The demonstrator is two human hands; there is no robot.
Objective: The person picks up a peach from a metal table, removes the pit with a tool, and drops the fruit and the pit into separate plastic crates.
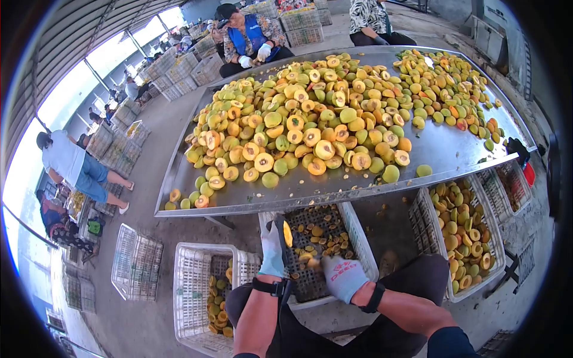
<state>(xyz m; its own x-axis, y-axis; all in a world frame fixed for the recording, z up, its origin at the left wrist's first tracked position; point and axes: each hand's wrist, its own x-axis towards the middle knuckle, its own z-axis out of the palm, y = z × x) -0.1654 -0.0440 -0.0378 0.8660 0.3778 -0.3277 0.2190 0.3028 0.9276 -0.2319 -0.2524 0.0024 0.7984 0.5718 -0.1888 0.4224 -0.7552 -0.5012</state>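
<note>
Two gloved hands are over a white crate with a dark mesh bottom, where small fruit pieces lie. My left hand, at the crate's left side, is closed round a cut yellow fruit piece, whose orange-yellow flesh faces right. My right hand hovers at the crate's right side, its fingers pointing left and blurred; whether they hold anything cannot be made out. A blurred orange-brown bit shows just left of its fingers. Beyond both hands, halved and whole yellow-green fruits are heaped on a metal table.
Crates of fruit stand at the left and right of my legs. Another white crate is further left. The metal table edge runs just above the hands. Two people sit across the table; others are at the far left.
</note>
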